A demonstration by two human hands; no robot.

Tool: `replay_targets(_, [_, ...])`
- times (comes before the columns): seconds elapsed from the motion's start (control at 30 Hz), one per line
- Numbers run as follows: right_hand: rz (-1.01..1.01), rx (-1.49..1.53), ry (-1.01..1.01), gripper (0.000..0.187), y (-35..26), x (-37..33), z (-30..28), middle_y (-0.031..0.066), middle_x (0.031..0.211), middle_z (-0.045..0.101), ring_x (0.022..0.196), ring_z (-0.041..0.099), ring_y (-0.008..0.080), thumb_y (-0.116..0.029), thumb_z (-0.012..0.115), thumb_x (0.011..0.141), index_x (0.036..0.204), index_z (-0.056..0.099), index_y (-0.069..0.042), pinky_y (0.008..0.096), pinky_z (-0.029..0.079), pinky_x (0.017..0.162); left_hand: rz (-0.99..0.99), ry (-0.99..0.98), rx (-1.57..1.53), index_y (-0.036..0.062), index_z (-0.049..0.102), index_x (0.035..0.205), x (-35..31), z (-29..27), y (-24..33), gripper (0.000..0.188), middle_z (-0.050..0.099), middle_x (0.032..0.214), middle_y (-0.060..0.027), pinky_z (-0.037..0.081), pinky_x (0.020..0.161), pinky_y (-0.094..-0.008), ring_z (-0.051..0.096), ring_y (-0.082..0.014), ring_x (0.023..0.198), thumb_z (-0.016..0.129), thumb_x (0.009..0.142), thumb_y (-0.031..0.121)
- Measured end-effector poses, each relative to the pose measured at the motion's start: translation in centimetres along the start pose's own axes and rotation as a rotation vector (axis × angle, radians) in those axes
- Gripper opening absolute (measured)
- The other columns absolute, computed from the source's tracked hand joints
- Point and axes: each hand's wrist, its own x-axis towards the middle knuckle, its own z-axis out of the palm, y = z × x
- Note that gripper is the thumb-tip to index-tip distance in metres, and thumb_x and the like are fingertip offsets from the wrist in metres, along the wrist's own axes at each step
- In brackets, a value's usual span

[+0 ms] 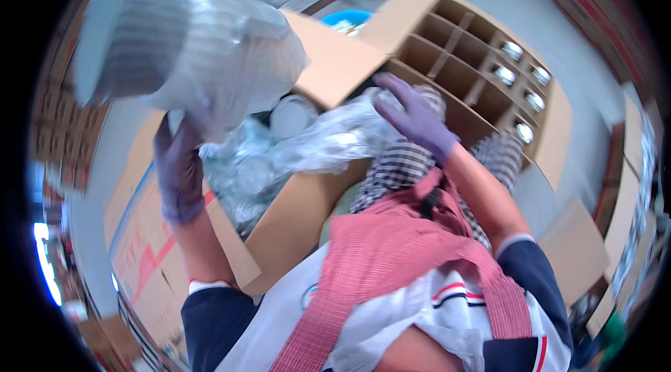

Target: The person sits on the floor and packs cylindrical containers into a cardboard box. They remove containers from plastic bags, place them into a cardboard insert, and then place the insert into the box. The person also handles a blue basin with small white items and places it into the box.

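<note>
My left hand [183,169], in a purple-grey glove, is raised and closed on the lower side of a large clear plastic bag [231,57]. Inside it is a ribbed cylinder that looks like a stack of round pieces; their kind is hard to make out. My right hand [419,117], also gloved, has its fingers apart and nothing in them. It hovers over crumpled clear plastic wrap [342,136], close to my checked trouser leg. Below my left hand's load is an open cardboard box [293,215] with more plastic-wrapped round pieces [255,175] in it.
Ahead to the right stands a carton with cardboard dividers [458,50]; several shiny-topped items [504,75] sit in its right-hand cells. A blue basin [347,19] is behind the flaps. Stacked cartons [59,127] line the left, and more cartons [608,16] stand at the far right.
</note>
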Motion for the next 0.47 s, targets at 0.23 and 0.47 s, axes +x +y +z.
replay_targets(0.23, [0.138,1.382,0.347,0.087,11.1,3.1,-21.1,0.0117,0.134,0.050,0.125,0.045,0.0291,-0.075,0.048,0.079,0.136,0.043,-0.009,0.0503,0.032,0.109,-0.030,-0.620,-0.252,-0.0001,0.051,0.127,2.9,17.1,-8.1,0.041,0.059,0.120,-0.0114,0.044,0.097,-0.0363,0.056,-0.0232,0.110,0.061,0.088,0.011])
replay_targets(0.47, [0.436,0.207,0.542,0.034,6.0,-3.8,-27.2,-0.0030,0.076,0.060,0.068,0.052,0.0096,-0.036,0.059,0.089,0.101,0.069,-0.005,0.0263,0.045,0.060,0.719,-0.659,0.306,-0.0004,0.041,0.137,10.2,33.5,-0.9,0.067,0.046,0.137,-0.0201,0.031,0.108,-0.0380,0.039,-0.0297,0.132,0.071,0.082,0.026])
